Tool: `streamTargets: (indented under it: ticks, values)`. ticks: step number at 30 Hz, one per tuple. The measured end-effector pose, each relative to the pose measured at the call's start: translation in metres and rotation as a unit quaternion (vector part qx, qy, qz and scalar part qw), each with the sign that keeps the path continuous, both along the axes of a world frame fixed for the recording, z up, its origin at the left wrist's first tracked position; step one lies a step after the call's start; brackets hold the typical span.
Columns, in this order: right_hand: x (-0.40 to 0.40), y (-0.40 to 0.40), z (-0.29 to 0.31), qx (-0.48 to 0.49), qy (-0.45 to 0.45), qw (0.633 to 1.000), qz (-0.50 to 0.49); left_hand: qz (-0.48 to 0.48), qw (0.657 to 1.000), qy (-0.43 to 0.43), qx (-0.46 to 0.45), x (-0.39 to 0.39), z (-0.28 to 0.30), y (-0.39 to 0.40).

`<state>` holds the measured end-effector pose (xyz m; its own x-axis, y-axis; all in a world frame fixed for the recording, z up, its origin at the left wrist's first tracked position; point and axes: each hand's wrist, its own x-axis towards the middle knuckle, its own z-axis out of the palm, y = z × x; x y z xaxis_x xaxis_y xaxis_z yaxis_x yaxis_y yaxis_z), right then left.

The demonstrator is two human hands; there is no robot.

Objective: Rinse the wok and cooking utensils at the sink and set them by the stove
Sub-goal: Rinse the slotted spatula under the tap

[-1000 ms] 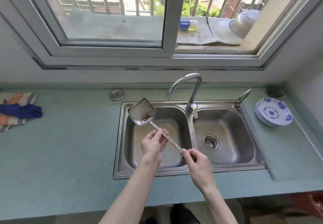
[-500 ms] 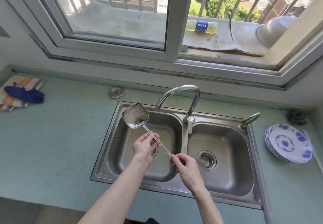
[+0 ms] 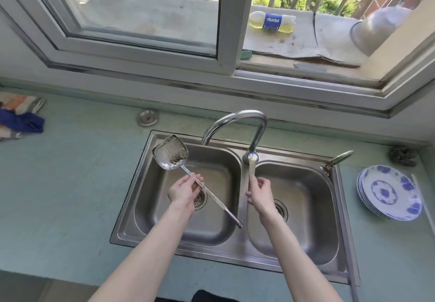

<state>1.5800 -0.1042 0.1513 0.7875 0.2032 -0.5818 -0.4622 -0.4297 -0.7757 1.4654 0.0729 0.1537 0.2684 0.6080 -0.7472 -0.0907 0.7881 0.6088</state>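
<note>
Over the left basin, my left hand (image 3: 184, 190) alone now pinches the spatula (image 3: 188, 170) mid-handle; my right hand (image 3: 259, 192) has let go and curls its fingers round the tap lever (image 3: 251, 168). No water runs yet, so rinsing comes next.

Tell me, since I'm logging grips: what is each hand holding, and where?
Left hand grips the metal spatula on its handle near the blade; right hand holds the faucet lever at its tip.

A home kitchen: double steel sink (image 3: 237, 252), tap (image 3: 235, 122), stacked plates (image 3: 390, 195)
</note>
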Motion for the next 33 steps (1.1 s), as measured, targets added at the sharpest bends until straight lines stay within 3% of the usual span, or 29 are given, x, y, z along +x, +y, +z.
streamTargets:
  ticks: [10,17,26,33]
  values:
    - [0.048,0.038,-0.019,0.067,0.078,0.993,-0.065,-0.026,1.0,0.01,0.004,0.001,-0.006,-0.002]
    - [0.05,0.044,-0.027,0.036,0.047,0.995,-0.074,-0.03,0.999,0.013,0.012,0.004,-0.002,-0.013]
    - [0.057,0.043,-0.023,0.052,0.088,0.991,-0.087,-0.018,1.0,0.001,0.01,0.009,0.006,-0.026]
    - [0.016,0.028,0.002,0.055,0.115,0.992,-0.015,-0.037,0.999,-0.001,0.002,0.018,0.015,-0.024]
